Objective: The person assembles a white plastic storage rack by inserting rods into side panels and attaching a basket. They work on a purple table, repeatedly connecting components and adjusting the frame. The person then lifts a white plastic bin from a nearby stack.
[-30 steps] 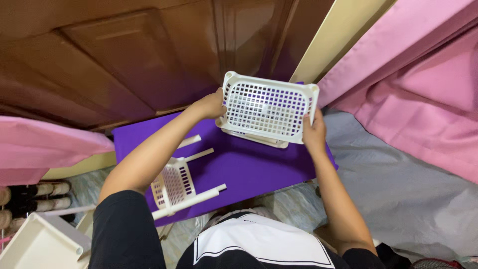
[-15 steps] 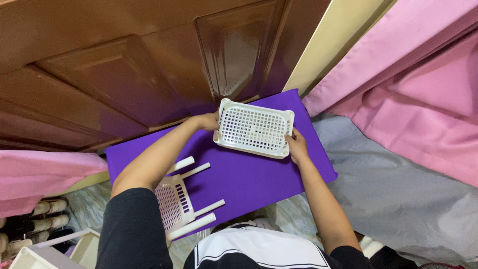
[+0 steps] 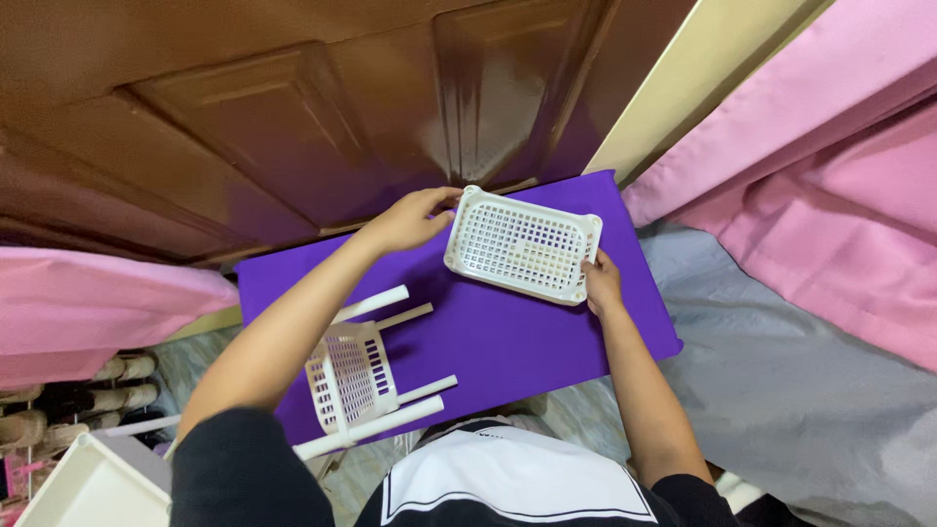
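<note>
A white perforated plastic basket (image 3: 522, 244) lies bottom-up on a purple mat (image 3: 508, 337), near the mat's far edge. My left hand (image 3: 415, 217) touches the basket's left far corner with fingers spread. My right hand (image 3: 602, 283) grips its right near corner. A second white basket with several white tubes fitted to its corners (image 3: 353, 376) lies on the mat's near left part, under my left forearm.
A brown wooden door (image 3: 293, 117) stands right behind the mat. Pink curtains (image 3: 830, 195) hang at right and at left. Grey cloth (image 3: 781, 390) covers the floor at right. A white tray (image 3: 78, 488) sits at the bottom left, beside a rack of shoes.
The basket went from held up in the air to lying on the mat. My left hand has loosened and now only touches its corner.
</note>
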